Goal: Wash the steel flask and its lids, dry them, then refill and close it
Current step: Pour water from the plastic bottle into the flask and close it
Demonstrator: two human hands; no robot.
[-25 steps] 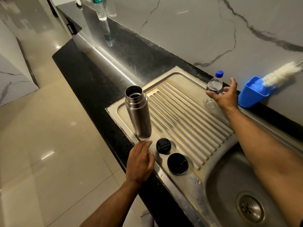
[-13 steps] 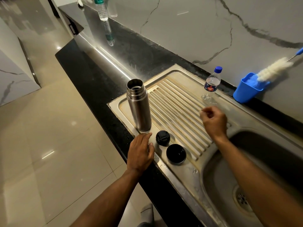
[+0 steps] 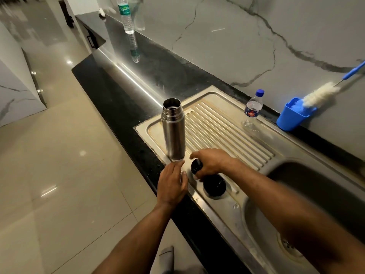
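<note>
Steel flask [image 3: 173,133] upright, mouth open, on near-left corner of the sink drainboard [image 3: 227,123]. Left hand [image 3: 172,184] flat, palm down on drainboard edge, fingers straight, tips right at flask base, holding nothing. Right hand [image 3: 212,163] curled over small black inner lid [image 3: 196,166], fingers and thumb around it; can't tell if it's lifted off the steel. Larger black outer cap [image 3: 214,187] lies on drainboard just beside and nearer than that lid, partly under the R wrist. Small water bottle w/ blue cap [image 3: 253,107] at far edge of drainboard. Blue holder [image 3: 292,117] w/ bottle brush [image 3: 320,94] against the wall. Sink basin [image 3: 316,204] to the right. Bigger clear bottle [image 3: 126,16] far back on the black counter [image 3: 118,99].
</note>
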